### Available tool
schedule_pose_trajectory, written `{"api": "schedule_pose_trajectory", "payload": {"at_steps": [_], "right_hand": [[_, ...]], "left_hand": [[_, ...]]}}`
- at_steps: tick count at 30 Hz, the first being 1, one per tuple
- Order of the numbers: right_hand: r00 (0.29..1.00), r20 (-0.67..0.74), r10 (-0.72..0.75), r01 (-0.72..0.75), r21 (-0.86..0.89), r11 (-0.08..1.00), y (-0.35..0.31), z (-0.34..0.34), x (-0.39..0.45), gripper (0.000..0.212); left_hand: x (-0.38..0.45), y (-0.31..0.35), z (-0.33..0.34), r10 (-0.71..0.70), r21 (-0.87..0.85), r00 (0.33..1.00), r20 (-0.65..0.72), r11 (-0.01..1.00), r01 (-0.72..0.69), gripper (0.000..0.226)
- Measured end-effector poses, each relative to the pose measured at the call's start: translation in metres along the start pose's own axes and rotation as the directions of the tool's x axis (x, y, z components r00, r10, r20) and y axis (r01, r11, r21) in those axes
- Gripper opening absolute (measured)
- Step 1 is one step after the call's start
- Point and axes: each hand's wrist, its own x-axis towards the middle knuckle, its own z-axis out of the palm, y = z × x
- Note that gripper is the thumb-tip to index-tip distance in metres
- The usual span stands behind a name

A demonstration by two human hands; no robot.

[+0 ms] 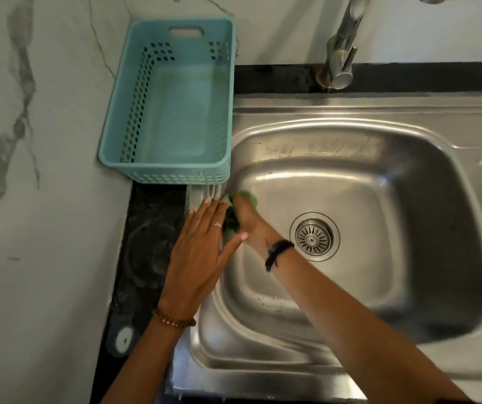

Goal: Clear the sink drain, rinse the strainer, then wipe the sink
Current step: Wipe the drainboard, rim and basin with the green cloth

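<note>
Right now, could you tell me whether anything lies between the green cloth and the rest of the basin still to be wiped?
Nothing visible does. The right hand presses the green cloth against the sink at its left wall; the basin floor is bare, and the strainer sits in the drain.

White marble-look wall with grey veining filling left side, running from 7 to 12 o'clock and on behind steel tap at 1 o'clock. Black stone counter showing as strip at 8 o'clock and along back edge. Teal perforated plastic basket sitting on counter at 11 o'clock. Soft light glinting off metal.
</note>
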Motion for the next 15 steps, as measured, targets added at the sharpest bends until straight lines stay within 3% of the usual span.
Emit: {"api": "schedule_pose_trajectory", "payload": {"at_steps": [1,3,7,10,12,15], "right_hand": [[0.994,-0.108,0.012,-0.004,0.067,0.998,-0.013,0.003,0.017,0.024],[0.986,-0.168,-0.017,0.039,0.127,0.991,-0.035,0.011,0.028,0.026],[0.979,-0.029,-0.202,0.199,-0.072,0.977,0.002,-0.003,-0.019,0.024],[0.986,0.135,-0.093,0.111,-0.134,0.985,0.041,-0.018,-0.056,0.031],[0.994,0.109,0.01,0.006,-0.15,0.989,0.049,-0.021,-0.056,0.039],[0.991,0.067,0.115,-0.107,-0.118,0.987,0.034,-0.019,-0.043,0.03]], "left_hand": [[-0.001,0.002,-0.001,-0.016,-0.054,1.0,-0.005,0.998,0.015,0.086],[-0.003,0.007,-0.003,-0.052,-0.146,0.999,-0.012,0.988,0.05,0.089],[-0.003,0.015,-0.003,-0.063,-0.12,0.998,-0.028,0.991,0.059,0.088],[0.002,0.017,0.0,-0.04,0.0,0.998,-0.038,0.999,0.04,0.08],[0.004,0.019,0.002,-0.039,0.009,0.998,-0.057,0.999,0.039,0.074],[0.004,0.017,0.002,-0.068,-0.049,0.993,-0.094,0.997,0.064,0.068]]}}
